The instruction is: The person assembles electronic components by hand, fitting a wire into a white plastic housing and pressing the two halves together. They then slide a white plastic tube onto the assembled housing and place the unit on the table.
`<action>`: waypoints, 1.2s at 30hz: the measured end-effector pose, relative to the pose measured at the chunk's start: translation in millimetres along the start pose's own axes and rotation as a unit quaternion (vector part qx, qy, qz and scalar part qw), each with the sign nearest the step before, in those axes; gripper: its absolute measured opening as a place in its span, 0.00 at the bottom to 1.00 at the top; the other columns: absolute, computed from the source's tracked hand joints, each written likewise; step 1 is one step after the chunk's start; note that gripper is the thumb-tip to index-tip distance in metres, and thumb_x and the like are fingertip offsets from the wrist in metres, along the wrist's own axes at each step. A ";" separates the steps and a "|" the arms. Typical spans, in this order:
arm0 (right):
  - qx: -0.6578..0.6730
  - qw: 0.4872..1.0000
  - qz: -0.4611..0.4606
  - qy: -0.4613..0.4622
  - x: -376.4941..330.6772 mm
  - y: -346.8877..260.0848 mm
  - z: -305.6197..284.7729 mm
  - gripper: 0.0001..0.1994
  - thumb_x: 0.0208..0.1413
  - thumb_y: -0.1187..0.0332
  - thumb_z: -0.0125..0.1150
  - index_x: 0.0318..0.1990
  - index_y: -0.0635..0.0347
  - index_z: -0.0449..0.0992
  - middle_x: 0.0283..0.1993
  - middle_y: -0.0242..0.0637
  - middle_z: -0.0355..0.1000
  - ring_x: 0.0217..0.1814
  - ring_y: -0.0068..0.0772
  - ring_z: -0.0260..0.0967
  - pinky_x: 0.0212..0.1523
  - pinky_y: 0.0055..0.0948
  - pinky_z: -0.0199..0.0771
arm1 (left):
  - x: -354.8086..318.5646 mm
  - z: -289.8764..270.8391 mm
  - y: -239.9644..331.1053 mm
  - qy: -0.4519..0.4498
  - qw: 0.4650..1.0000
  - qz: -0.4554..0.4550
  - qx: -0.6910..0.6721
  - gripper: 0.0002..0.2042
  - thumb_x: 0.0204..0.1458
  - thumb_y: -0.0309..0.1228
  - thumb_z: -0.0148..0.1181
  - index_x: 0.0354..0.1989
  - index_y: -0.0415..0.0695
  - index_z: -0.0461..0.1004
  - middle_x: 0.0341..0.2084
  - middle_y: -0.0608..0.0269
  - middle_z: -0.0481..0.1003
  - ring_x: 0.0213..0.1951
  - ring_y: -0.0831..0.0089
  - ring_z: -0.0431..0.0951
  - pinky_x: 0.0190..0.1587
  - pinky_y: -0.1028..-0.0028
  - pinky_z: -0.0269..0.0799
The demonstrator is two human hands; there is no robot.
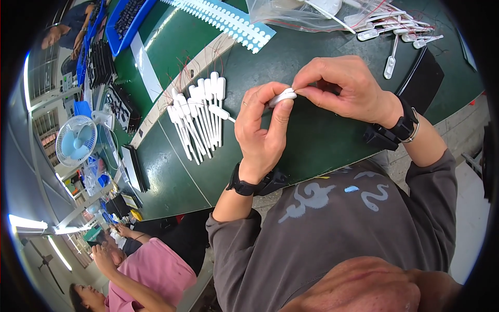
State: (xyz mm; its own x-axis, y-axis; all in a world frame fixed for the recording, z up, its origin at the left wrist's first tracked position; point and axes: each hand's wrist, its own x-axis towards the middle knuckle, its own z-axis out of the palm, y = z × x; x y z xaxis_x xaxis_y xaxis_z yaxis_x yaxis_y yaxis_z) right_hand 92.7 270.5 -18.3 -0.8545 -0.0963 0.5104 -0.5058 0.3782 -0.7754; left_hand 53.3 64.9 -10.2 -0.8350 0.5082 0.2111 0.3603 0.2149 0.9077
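Note:
My left hand (pixel 262 117) pinches a small white plastic part with a rounded head (pixel 283 97) between thumb and fingers, above the dark green table. At the far end of this part, my right hand (pixel 353 88) has thumb and forefinger pressed together; whatever thin thing lies between them is too small to make out. Left of my left hand, several white wand-shaped parts (pixel 200 117) lie side by side, slim stems toward me, with fine red wires at their oval heads. One similar part (pixel 221 112) lies crosswise beside my left hand.
A pale blue sheet of white pieces (pixel 228 23) and a clear plastic bag (pixel 291 15) lie at the back. More white parts with red wires (pixel 390 66) are scattered at far right, near a black flat slab (pixel 425 78). Co-workers sit at left, near a fan (pixel 76 140).

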 end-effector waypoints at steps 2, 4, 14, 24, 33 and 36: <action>0.006 1.000 -0.001 0.002 0.3 -0.9 -0.1 0.09 0.51 0.81 0.66 0.39 0.61 0.78 0.34 0.32 0.77 0.23 0.25 0.69 0.21 0.22 0.65 | 0.3 0.4 0.5 0.003 1.000 0.021 0.018 0.08 0.56 0.25 0.64 0.43 0.38 0.77 0.37 0.59 0.77 0.36 0.69 0.75 0.40 0.73 0.71; 0.009 1.000 0.017 -0.013 2.0 -6.2 -2.6 0.09 0.50 0.80 0.67 0.40 0.61 0.78 0.35 0.32 0.77 0.22 0.24 0.68 0.21 0.21 0.65 | 0.6 1.1 0.5 0.009 0.997 0.063 0.052 0.08 0.55 0.24 0.65 0.42 0.38 0.77 0.37 0.59 0.78 0.36 0.68 0.75 0.39 0.72 0.72; 0.015 0.999 -0.046 0.000 0.0 6.1 0.5 0.11 0.49 0.77 0.70 0.41 0.61 0.78 0.38 0.35 0.77 0.24 0.22 0.68 0.21 0.20 0.64 | -2.0 8.9 -11.4 0.052 0.985 0.148 0.071 0.11 0.53 0.20 0.65 0.44 0.38 0.74 0.38 0.56 0.78 0.37 0.63 0.77 0.39 0.70 0.73; -0.027 0.995 -0.025 -0.094 2.7 0.4 -4.4 0.11 0.51 0.77 0.65 0.43 0.61 0.74 0.42 0.38 0.74 0.30 0.36 0.72 0.28 0.29 0.71 | -2.2 4.8 -7.4 0.034 0.969 0.199 0.139 0.20 0.47 0.16 0.67 0.49 0.38 0.70 0.38 0.58 0.77 0.35 0.61 0.76 0.37 0.68 0.72; -0.062 0.992 -0.073 -0.085 2.8 2.6 1.0 0.10 0.51 0.76 0.63 0.42 0.62 0.75 0.43 0.40 0.72 0.37 0.44 0.72 0.33 0.35 0.72 | -4.2 4.9 -11.4 0.029 0.967 0.205 0.151 0.24 0.45 0.15 0.67 0.52 0.38 0.70 0.41 0.59 0.77 0.36 0.61 0.76 0.37 0.68 0.71; -0.064 0.991 -0.072 -0.089 2.8 2.3 0.6 0.10 0.51 0.76 0.63 0.41 0.62 0.75 0.43 0.40 0.72 0.38 0.45 0.71 0.34 0.36 0.72 | -5.1 7.6 -10.8 0.037 0.969 0.196 0.144 0.25 0.44 0.14 0.67 0.54 0.37 0.69 0.41 0.59 0.78 0.37 0.61 0.76 0.38 0.68 0.71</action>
State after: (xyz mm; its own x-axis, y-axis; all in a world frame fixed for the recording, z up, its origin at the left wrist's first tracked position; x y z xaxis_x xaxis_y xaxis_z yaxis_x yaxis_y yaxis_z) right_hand 89.1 270.6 -18.9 -0.7876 -0.3143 0.5300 -0.6147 0.4605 -0.6404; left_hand 56.9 66.3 -23.9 -0.6340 0.5398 0.5538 0.7482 0.2468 0.6159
